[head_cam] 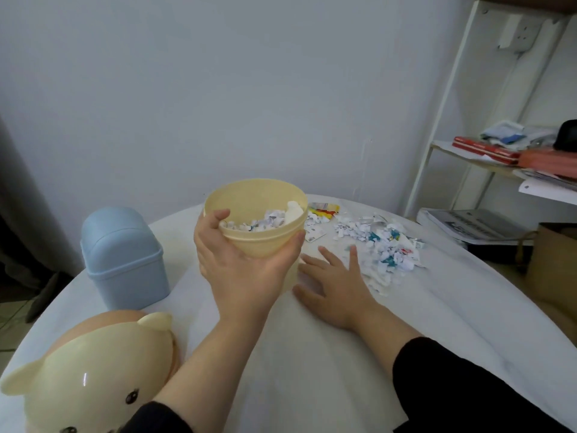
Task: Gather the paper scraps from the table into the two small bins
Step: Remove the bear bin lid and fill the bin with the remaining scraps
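My left hand (240, 264) grips a cream-yellow small bin (265, 235) from below and tilts its open mouth toward me above the white table (312, 354). Paper scraps (262, 221) lie inside the bin. My right hand (337, 282) rests flat on the table with straight, spread fingers, just left of a pile of white, blue and coloured paper scraps (384, 245). A blue small bin (121, 257) with a domed lid stands closed at the left.
A cream bear-shaped lid (90, 373) lies at the table's near left edge. A white shelf unit (515, 157) with books and papers stands at the right, with a brown paper bag (552, 264) below. The wall is just behind the table.
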